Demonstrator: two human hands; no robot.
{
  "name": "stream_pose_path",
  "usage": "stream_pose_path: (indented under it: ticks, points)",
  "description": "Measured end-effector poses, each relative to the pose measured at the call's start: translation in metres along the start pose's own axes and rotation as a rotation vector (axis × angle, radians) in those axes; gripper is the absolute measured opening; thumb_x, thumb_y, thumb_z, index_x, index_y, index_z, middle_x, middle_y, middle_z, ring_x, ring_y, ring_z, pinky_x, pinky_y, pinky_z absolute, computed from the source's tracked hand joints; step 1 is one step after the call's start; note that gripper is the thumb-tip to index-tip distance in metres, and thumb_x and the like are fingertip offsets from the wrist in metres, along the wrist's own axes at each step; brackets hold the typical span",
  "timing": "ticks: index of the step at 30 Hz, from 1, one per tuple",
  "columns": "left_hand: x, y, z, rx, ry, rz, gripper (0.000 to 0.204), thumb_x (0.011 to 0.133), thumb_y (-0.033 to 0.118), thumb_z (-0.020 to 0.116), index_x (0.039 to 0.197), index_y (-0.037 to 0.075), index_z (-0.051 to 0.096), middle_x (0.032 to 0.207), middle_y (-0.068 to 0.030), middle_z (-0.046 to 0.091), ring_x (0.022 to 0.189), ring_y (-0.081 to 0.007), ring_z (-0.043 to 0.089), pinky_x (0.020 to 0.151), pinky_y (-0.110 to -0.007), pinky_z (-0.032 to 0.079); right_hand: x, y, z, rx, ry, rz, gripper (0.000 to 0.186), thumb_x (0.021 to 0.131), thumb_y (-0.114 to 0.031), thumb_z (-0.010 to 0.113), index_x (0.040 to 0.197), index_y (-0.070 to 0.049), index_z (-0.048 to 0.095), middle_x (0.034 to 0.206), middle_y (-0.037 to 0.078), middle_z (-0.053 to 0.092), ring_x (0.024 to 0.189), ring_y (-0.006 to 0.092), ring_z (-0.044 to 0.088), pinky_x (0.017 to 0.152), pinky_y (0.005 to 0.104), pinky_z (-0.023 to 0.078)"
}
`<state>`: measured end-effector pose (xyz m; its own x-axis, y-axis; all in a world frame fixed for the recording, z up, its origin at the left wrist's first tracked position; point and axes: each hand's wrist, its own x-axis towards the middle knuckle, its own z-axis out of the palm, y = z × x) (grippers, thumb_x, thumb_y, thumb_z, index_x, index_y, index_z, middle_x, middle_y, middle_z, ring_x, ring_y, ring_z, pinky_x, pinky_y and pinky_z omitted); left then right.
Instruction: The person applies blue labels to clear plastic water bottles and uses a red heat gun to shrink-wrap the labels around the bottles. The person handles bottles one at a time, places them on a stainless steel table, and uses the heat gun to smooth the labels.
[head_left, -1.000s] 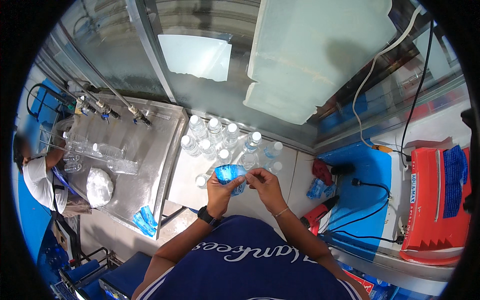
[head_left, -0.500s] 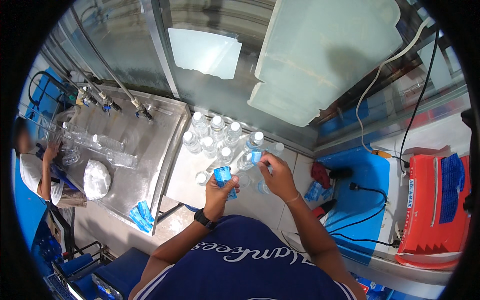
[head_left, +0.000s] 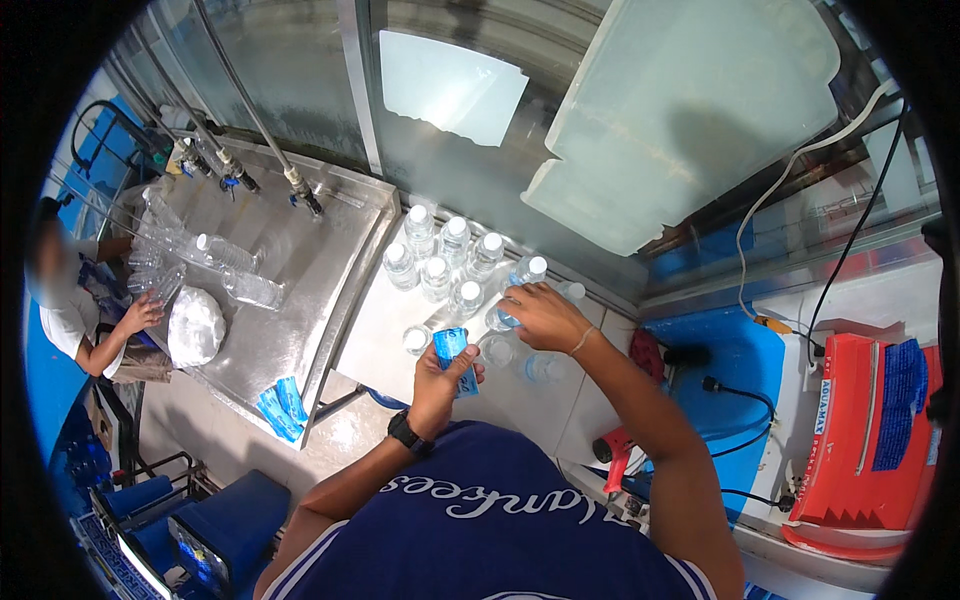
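My left hand [head_left: 434, 392] holds a small stack of flat blue labels [head_left: 451, 346] between thumb and fingers, above the near edge of the white table. To its right, my right hand [head_left: 550, 317] curls over the top of a clear plastic bottle [head_left: 497, 322], hiding the cap. A bit of a blue label [head_left: 509, 319] shows under those fingers; most of it is covered. Just behind that hand stands a white-capped bottle [head_left: 527, 270]. Several more filled bottles [head_left: 455, 238] with white caps stand upright to the left. Another bottle [head_left: 545, 367] is below my right wrist.
A steel counter [head_left: 300, 345] at left carries loose clear bottles, a white plastic bundle [head_left: 197, 327] and blue labels [head_left: 283, 408]. A co-worker's hand [head_left: 143, 312] touches a bottle there. A red heat gun [head_left: 615, 452], cables and a red case [head_left: 865, 440] are at right.
My right hand has come down with the blue label onto a bottle top. My left hand still holds its labels. The view has shifted, and a red heat gun now shows more fully.
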<state>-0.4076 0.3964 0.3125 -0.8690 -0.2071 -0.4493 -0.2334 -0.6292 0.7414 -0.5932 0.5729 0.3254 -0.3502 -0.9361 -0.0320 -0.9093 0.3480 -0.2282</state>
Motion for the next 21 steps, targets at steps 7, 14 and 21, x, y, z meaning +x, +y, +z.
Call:
stream_pose_path:
  ticks: [7, 14, 21]
  points:
    - [0.001, -0.002, -0.006, -0.039, -0.022, -0.046, 0.025, 0.104, 0.008, 0.055, 0.128, 0.002, 0.058, 0.109, -0.0127, 0.072, 0.083, -0.0187, 0.072, 0.076, -0.033, 0.062, 0.026, 0.002, 0.012, -0.127, -0.246, 0.050, 0.025, 0.077, -0.004, 0.069, 0.102, -0.006, 0.071, 0.104, 0.013, 0.068, 0.103, 0.0336, 0.067, 0.092, 0.0475, 0.052]
    - [-0.004, -0.008, -0.011, -0.067, -0.062, -0.021, 0.027, 0.104, 0.006, 0.054, 0.130, 0.002, 0.057, 0.112, -0.0137, 0.072, 0.086, -0.0197, 0.073, 0.079, -0.035, 0.062, 0.030, 0.000, 0.039, -0.347, -0.190, -0.028, 0.014, 0.085, -0.012, 0.065, 0.092, -0.010, 0.077, 0.101, 0.008, 0.072, 0.097, 0.0273, 0.069, 0.091, 0.0475, 0.053]
    - [-0.017, -0.014, -0.013, -0.026, -0.109, 0.045, 0.025, 0.104, 0.003, 0.059, 0.129, 0.001, 0.057, 0.117, -0.0151, 0.073, 0.096, -0.0207, 0.075, 0.082, -0.034, 0.063, 0.034, -0.011, 0.033, -0.400, -0.115, 0.022, 0.021, 0.081, -0.015, 0.074, 0.102, -0.011, 0.076, 0.098, 0.006, 0.071, 0.104, 0.0269, 0.066, 0.091, 0.0452, 0.050]
